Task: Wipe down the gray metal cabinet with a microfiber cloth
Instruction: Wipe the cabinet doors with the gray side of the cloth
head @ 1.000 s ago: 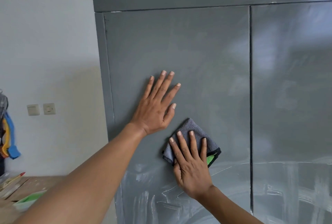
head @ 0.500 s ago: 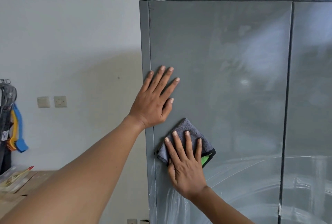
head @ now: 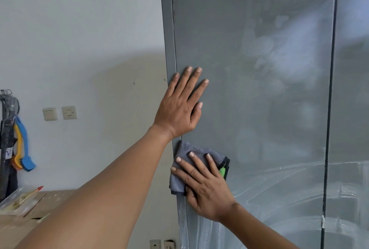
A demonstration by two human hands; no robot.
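Note:
The gray metal cabinet [head: 259, 69] fills the right of the view, its two doors closed and its lower part streaked with white wipe marks. My left hand [head: 179, 107] lies flat with spread fingers on the left door, close to the cabinet's left edge. Just below it, my right hand [head: 201, 185] presses a folded gray microfiber cloth [head: 186, 151] with a green tag against the door's left edge, fingers straight over the cloth. Part of the cloth is hidden under that hand.
A white wall [head: 79, 39] lies left of the cabinet, with two switches [head: 60, 113] and sockets [head: 161, 244] low down. Colored brushes [head: 22, 147] hang at the far left. A wooden table [head: 24, 220] holding a clear tray sits at lower left.
My right hand has slid the cloth left to the door's left edge. My left hand has shifted left along the door as well. The view has swung left, showing more wall.

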